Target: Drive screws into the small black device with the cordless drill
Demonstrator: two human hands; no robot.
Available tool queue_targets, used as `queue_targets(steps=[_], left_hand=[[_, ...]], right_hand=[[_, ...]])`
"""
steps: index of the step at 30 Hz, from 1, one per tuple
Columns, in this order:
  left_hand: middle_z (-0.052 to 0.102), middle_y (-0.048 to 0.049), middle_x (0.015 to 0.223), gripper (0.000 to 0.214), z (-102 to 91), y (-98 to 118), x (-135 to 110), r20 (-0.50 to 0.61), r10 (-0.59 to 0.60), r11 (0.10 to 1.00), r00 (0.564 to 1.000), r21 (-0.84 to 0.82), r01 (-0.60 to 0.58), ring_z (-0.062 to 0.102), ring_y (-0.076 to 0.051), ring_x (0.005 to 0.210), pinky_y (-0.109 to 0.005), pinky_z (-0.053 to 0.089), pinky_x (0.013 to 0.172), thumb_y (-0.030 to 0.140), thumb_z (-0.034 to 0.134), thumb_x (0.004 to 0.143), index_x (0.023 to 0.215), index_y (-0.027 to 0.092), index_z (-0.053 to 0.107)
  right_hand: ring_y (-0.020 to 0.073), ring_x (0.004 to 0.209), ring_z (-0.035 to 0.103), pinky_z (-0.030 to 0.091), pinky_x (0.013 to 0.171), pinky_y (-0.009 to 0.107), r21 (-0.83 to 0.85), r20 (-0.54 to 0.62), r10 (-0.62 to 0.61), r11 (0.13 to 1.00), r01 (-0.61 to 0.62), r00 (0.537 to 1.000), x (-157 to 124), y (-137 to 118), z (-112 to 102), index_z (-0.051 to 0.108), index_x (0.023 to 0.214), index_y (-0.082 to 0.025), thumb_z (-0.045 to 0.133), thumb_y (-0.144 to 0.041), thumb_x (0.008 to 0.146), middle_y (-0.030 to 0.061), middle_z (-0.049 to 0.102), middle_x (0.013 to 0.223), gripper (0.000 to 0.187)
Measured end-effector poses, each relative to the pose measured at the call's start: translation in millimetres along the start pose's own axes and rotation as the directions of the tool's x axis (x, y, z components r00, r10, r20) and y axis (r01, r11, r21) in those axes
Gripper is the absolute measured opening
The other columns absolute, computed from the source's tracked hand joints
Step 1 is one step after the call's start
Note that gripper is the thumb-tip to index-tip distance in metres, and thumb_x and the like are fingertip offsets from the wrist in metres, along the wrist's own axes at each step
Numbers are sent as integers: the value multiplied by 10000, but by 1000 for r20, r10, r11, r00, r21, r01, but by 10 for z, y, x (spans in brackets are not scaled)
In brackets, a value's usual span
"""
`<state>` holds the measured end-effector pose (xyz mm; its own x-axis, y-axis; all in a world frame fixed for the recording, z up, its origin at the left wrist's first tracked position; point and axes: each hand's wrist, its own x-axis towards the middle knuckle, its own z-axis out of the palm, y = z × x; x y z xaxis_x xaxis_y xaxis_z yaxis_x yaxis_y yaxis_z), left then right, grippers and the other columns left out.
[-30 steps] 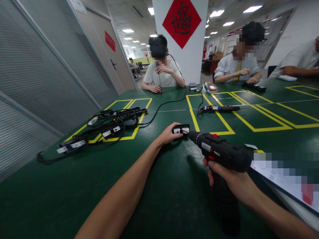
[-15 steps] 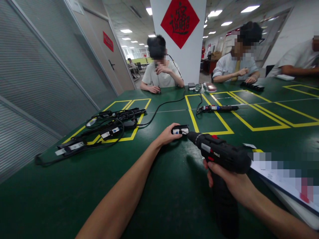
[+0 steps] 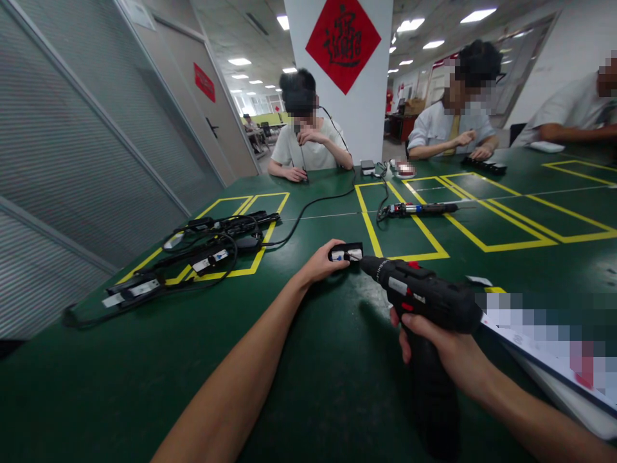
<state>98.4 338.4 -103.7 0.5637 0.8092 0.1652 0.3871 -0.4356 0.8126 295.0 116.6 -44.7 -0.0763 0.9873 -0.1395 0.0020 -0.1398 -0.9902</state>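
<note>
My left hand (image 3: 322,262) reaches forward over the green table (image 3: 144,360) and is closed on a small black box with a white label (image 3: 348,252), holding it down on the surface. My right hand (image 3: 446,350) grips the handle of a black cordless drill (image 3: 424,302) with red trim. The drill's nose points at the right end of the small box and touches or nearly touches it.
A pile of black cabled units (image 3: 193,254) lies at the left inside a yellow-taped square. A long black tool (image 3: 419,209) lies farther back. A white sheet (image 3: 544,354) lies at the right edge. Three people sit across the table by a white pillar (image 3: 342,122).
The view has shifted slightly, so everything sits a little to the left in the picture. Both hands, the box and the drill keep the same positions relative to each other.
</note>
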Motion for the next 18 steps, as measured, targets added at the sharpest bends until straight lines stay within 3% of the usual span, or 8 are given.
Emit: queue_targets(steps=[18], left_hand=[[582, -31, 974, 540, 4, -23, 14, 20, 1, 1000, 1000, -29, 0, 562, -143, 805, -258, 458, 708, 363, 642, 667, 1149, 183, 476]], right_hand=[[153, 517, 541, 390, 565, 298, 2, -1, 22, 1000, -22, 1000, -15, -16, -5, 585, 855, -165, 475, -342, 857, 6, 610, 535, 209]])
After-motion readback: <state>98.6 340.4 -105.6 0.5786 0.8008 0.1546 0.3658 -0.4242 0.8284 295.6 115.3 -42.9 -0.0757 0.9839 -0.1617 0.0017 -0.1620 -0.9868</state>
